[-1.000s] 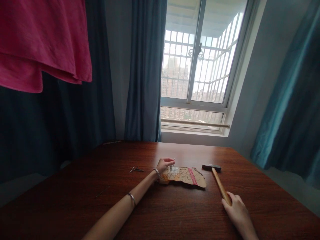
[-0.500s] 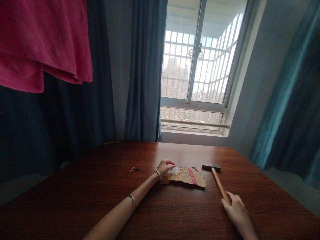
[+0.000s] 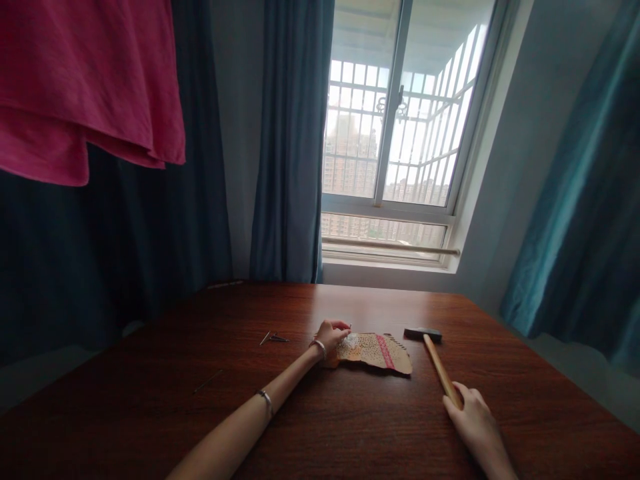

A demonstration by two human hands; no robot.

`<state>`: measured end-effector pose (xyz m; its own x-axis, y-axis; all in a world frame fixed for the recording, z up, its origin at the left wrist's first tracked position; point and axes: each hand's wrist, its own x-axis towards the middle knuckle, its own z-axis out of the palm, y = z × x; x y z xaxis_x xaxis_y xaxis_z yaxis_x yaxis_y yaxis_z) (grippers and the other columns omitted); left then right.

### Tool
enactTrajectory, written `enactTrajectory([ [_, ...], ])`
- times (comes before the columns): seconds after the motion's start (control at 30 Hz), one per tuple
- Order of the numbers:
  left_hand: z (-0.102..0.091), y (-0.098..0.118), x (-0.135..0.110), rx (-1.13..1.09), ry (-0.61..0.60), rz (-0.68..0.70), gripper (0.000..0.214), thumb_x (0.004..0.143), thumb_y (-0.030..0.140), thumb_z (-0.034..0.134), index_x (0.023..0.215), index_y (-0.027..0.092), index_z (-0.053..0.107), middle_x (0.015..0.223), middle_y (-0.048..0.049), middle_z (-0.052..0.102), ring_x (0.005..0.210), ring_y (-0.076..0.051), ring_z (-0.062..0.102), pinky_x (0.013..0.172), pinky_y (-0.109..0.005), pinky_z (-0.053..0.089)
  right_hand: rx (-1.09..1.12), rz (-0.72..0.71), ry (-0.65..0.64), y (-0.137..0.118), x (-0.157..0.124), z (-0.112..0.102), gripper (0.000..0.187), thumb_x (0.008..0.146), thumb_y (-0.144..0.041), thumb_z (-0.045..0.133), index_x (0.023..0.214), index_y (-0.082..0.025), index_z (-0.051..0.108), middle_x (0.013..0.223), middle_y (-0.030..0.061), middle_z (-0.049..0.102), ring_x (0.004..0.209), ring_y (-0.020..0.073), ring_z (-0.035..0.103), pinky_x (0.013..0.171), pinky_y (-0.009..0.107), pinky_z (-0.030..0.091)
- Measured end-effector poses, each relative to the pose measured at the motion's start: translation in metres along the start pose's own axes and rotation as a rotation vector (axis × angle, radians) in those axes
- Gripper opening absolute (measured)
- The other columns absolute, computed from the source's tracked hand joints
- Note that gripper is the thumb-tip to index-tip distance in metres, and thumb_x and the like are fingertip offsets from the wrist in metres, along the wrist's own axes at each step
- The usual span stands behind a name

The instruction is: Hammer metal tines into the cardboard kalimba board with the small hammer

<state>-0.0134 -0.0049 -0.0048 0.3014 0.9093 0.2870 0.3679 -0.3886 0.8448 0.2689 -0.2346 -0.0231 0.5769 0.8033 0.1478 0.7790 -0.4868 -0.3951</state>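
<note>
My left hand [image 3: 331, 332] rests at the left end of a flat tan piece with dots and a pink stripe [image 3: 376, 351]. Its fingers are pinched on a thin nail that touches the piece. My right hand [image 3: 473, 415] is closed round the lower end of a hammer's wooden handle [image 3: 440, 375]. The hammer lies on the brown table [image 3: 320, 413], its dark head [image 3: 423, 335] just right of the tan piece.
A few loose nails [image 3: 273, 339] lie left of my left hand, and one more nail [image 3: 209, 381] sits nearer the left edge. A window with blue curtains stands behind the table. Pink cloth [image 3: 85, 87] hangs at the upper left.
My left hand has lowered the nail from upright above the tan piece down onto it. The right hand and hammer have stayed in place.
</note>
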Motion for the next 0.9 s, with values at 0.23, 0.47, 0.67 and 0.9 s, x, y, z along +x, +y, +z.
enactTrajectory([
  [0.23, -0.002, 0.003, -0.003, -0.012, -0.001, 0.016, 0.026, 0.063, 0.037, 0.062, 0.077, 0.017, 0.071, 0.079, -0.0053, 0.07, 0.078, -0.019, 0.061, 0.075, -0.029, 0.044, -0.252, -0.058, 0.176, -0.033, -0.012, -0.02, 0.045, 0.078, -0.038, 0.043, 0.113, -0.013, 0.055, 0.096, 0.0178, 0.058, 0.086, 0.0314, 0.057, 0.07, 0.04, 0.044],
  [0.47, -0.001, 0.0, -0.002, 0.003, 0.018, -0.034, 0.026, 0.062, 0.038, 0.063, 0.077, 0.018, 0.071, 0.081, -0.0052, 0.07, 0.082, -0.02, 0.06, 0.074, -0.029, 0.044, 0.477, -0.504, -0.076, -0.147, 0.033, -0.007, 0.031, 0.078, -0.029, 0.045, 0.094, -0.016, 0.068, 0.089, 0.0105, 0.068, 0.078, 0.0194, 0.061, 0.073, 0.028, 0.046],
  [0.67, -0.001, -0.005, 0.0, -0.042, -0.004, 0.008, 0.029, 0.064, 0.04, 0.062, 0.079, 0.017, 0.071, 0.083, -0.0051, 0.07, 0.081, -0.019, 0.06, 0.074, -0.028, 0.045, 0.668, -0.557, -0.238, -0.201, 0.063, 0.045, 0.026, 0.071, -0.033, 0.055, 0.082, -0.016, 0.071, 0.078, 0.0067, 0.071, 0.071, 0.0192, 0.063, 0.064, 0.027, 0.048],
  [0.9, -0.003, -0.001, -0.001, -0.123, -0.021, 0.073, 0.024, 0.066, 0.037, 0.063, 0.076, 0.016, 0.07, 0.082, -0.0059, 0.069, 0.081, -0.018, 0.061, 0.074, -0.028, 0.047, 0.72, -0.585, -0.237, -0.206, 0.066, 0.067, 0.034, 0.072, -0.042, 0.054, 0.081, -0.015, 0.071, 0.072, 0.0063, 0.07, 0.067, 0.0189, 0.062, 0.06, 0.026, 0.047],
])
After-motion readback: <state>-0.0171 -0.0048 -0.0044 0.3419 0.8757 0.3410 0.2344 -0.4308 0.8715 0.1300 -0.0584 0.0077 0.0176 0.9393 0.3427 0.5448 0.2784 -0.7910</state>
